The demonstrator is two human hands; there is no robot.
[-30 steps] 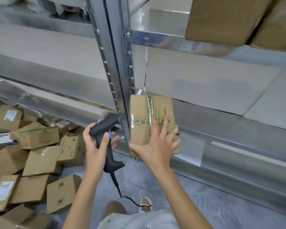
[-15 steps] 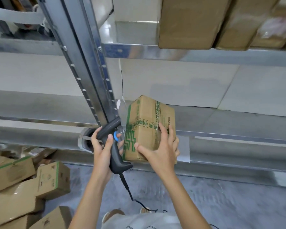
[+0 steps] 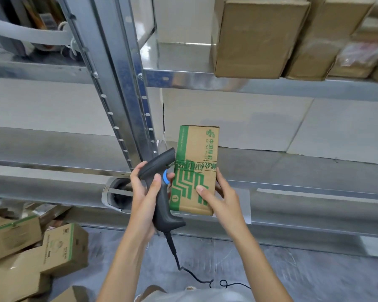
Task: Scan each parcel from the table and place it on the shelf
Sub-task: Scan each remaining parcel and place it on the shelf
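While the left hand [image 3: 143, 192] gripped the scanner [image 3: 162, 188], the right hand [image 3: 222, 199] clasped the parcel [image 3: 195, 168] by its near right edge, upright before the shelf [image 3: 292, 171]. Small, stiff and probably light, it suited a one-handed hold across its width. Brown cardboard carried green printing and tape.

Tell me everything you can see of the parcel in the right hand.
The parcel is a small brown cardboard box with green printing, a postal logo and tape across its middle. It stands upright on end, in front of the metal shelf. The right hand grips its lower right side, thumb on the printed face. The scanner in the left hand sits against its left edge.
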